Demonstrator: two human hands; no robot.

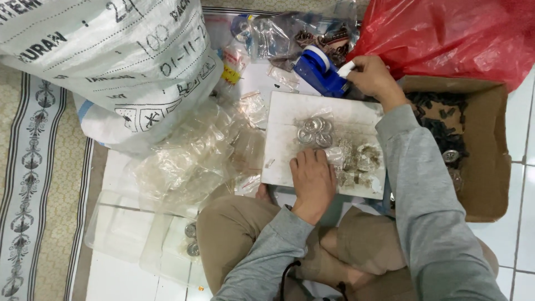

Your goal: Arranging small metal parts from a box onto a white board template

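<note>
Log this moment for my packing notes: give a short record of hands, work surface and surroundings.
left hand: flat on the white board, beside a clear packet of round metal pieces
right hand: fingers on the blue tape dispenser
beside board: pile of clear plastic bags
right: cardboard box of small dark parts
behind: white woven sack, red plastic bag

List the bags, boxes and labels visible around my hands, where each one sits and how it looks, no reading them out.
Woven sack: top left, bulky, white with dark markings.
Red plastic bag: top right, crumpled, glossy.
Cardboard box: right, brown, open, holding small dark pieces.
Clear pouches: centre left, loose heap.
Small pouch: on the white board, holding round metal pieces.
</note>
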